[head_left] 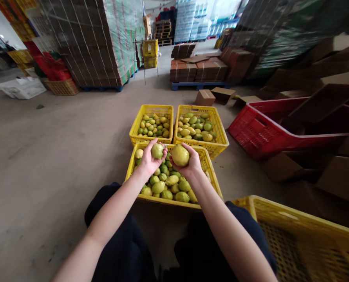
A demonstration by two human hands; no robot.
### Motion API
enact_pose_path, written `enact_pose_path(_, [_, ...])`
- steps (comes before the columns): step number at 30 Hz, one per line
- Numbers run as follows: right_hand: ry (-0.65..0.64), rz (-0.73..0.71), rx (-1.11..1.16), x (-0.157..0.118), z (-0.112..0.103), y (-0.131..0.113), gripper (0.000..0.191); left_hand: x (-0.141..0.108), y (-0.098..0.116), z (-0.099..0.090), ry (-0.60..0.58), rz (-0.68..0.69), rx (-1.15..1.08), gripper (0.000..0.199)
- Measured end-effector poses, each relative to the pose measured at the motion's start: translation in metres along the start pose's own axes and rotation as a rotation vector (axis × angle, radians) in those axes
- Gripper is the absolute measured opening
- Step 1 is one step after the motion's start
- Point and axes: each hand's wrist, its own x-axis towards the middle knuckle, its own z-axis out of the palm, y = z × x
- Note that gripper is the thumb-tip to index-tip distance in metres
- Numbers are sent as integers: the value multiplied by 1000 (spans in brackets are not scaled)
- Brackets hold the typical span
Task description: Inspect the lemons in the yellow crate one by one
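Clearly, the left fingers curl around a small, round yellow-green fruit (157, 151), the left hand (146, 159) gripping it from the side. The right hand (193, 161) cups a larger, rounded yellow fruit (180, 155) from beneath and beside, its fingers closed on it. The two held fruits are near each other but apart, both above a yellow slatted plastic crate (168, 201) filled with green and yellow oval fruits (172, 180). Just beyond stand two more yellow plastic crates, a rear left one (153, 108) and a rear right one (198, 108), side by side with similar fruit inside. Farther right sits a red plastic crate (247, 127) among brown cardboard boxes; a blue pallet (186, 86) bears tied cardboard stacks (211, 72) behind.
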Motion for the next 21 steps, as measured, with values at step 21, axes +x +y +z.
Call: enact_pose_path(21, [-93, 84, 3, -3, 3, 2, 24, 5, 0, -6, 92, -34, -100, 16])
